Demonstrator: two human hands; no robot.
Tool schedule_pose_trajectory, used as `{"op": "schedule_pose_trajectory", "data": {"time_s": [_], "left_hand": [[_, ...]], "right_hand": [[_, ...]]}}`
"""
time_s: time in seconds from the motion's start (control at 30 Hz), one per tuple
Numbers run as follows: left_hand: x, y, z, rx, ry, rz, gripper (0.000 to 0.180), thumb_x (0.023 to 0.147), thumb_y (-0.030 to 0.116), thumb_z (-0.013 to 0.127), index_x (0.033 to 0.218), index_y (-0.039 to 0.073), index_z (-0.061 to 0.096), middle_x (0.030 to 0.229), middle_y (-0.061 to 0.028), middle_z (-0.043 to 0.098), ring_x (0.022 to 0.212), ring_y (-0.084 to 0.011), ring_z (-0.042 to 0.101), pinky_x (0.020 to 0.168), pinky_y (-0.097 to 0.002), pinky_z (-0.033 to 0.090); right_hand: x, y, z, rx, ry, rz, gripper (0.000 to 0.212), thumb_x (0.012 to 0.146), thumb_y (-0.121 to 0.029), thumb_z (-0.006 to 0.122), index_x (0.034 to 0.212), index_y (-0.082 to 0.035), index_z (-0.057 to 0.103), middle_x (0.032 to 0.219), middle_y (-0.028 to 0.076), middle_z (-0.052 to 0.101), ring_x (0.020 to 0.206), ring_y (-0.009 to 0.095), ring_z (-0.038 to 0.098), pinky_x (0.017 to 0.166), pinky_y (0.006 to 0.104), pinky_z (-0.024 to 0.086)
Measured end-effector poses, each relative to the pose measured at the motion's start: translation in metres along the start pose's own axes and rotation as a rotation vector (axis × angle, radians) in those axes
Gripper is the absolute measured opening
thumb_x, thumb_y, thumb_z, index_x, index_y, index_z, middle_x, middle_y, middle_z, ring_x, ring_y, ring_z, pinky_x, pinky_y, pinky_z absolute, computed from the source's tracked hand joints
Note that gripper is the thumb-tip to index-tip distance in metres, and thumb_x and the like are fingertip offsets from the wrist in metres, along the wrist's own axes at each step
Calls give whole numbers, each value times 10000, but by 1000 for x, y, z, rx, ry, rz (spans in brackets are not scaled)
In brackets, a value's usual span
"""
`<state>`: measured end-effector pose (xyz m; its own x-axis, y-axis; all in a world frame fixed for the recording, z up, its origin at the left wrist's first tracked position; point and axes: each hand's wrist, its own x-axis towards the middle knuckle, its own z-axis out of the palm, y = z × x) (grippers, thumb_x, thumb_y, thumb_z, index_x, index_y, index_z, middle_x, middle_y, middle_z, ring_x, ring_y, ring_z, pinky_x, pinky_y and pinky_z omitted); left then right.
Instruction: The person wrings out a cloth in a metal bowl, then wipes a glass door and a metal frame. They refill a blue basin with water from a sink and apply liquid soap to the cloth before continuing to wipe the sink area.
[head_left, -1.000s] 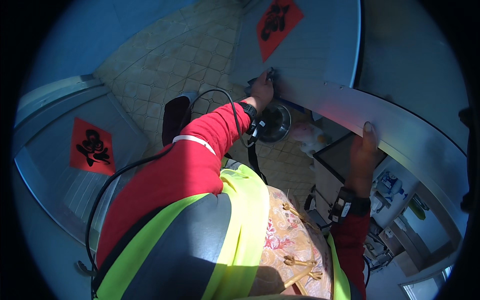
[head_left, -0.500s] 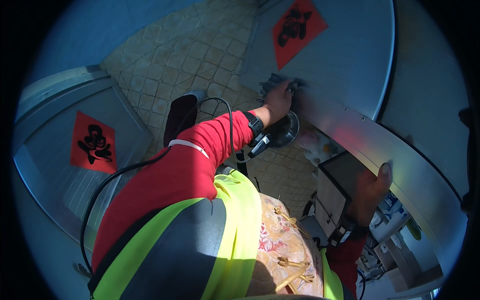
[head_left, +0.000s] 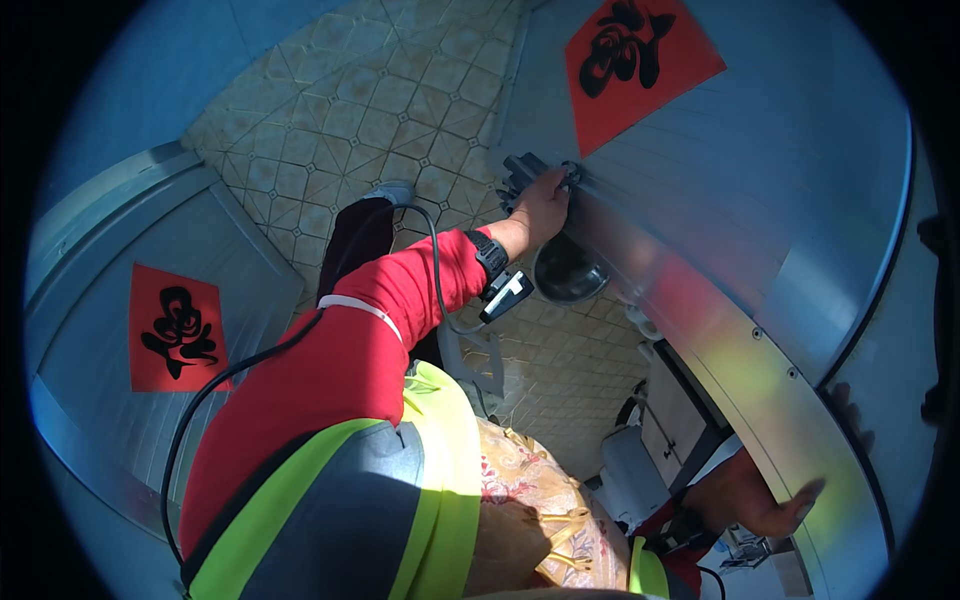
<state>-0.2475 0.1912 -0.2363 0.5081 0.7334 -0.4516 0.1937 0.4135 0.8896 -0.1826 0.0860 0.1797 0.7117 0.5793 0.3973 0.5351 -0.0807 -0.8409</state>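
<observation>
My left hand [head_left: 541, 212], in a red sleeve with a black wrist strap, is closed at the edge of a silver metal door [head_left: 690, 210]. It holds a crumpled grey cloth-like bundle [head_left: 522, 178], which sticks out past the fingers. On the door is a red paper diamond [head_left: 640, 70] with black brushwork. Lower right, my right hand [head_left: 765, 498] grips the shiny door edge [head_left: 735, 370], thumb on its face and the other fingers mostly hidden. Below my left hand shows a dark round glossy thing [head_left: 572, 270]; its kind is unclear.
A second grey door [head_left: 90, 300] with a red paper [head_left: 178, 330] stands at left. Patterned tiles cover the floor [head_left: 350, 110]. A black cable [head_left: 200, 400] loops along my left arm. Beyond the door edge is a pale cabinet [head_left: 670, 420] with a dark top.
My right hand sits lower and farther right in the picture, still at the door edge. The door fills more of the view. My left hand, with the grey bundle, has shifted slightly left.
</observation>
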Motion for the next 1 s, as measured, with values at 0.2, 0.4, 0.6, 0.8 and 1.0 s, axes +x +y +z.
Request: {"op": "schedule_pose_trajectory", "data": {"time_s": [0.2,0.4,0.6,0.8,1.0], "left_hand": [[22,-22,-6,173,49,-61,372,903,148,463,1240,22,557,1124,-265,615,1079,-399,586,910,-408,473],[65,-58,-16,291,-58,-213,372,900,159,445,1222,18,568,1119,-256,617,1066,-423,575,928,-434,466],[15,-35,-1,56,31,55,404,887,119,480,1269,7,545,1335,-254,495,1270,-354,461,1090,-361,349],[48,-47,-6,184,37,29,402,885,95,479,1275,14,533,1292,-255,526,1230,-375,490,1066,-376,380],[68,-55,-12,175,-32,-187,388,891,115,485,1257,-3,540,1278,-259,533,1220,-386,495,1054,-386,388]], "right_hand": [[-1,-2,3,124,-12,-157,612,832,-358,447,1242,94,495,1264,277,510,1190,373,519,988,528,420],[1,17,-10,-111,167,-229,574,836,-360,446,1203,79,495,1227,260,513,1152,357,521,961,513,421],[5,22,-14,-172,204,-215,536,839,-361,444,1163,64,495,1189,243,516,1114,341,523,934,498,422],[2,27,-16,-195,223,-215,500,843,-362,443,1124,49,494,1151,226,519,1077,325,524,907,483,423],[-3,34,-15,-220,237,-216,466,847,-364,442,1084,34,494,1114,209,522,1039,310,526,880,468,424]]}}
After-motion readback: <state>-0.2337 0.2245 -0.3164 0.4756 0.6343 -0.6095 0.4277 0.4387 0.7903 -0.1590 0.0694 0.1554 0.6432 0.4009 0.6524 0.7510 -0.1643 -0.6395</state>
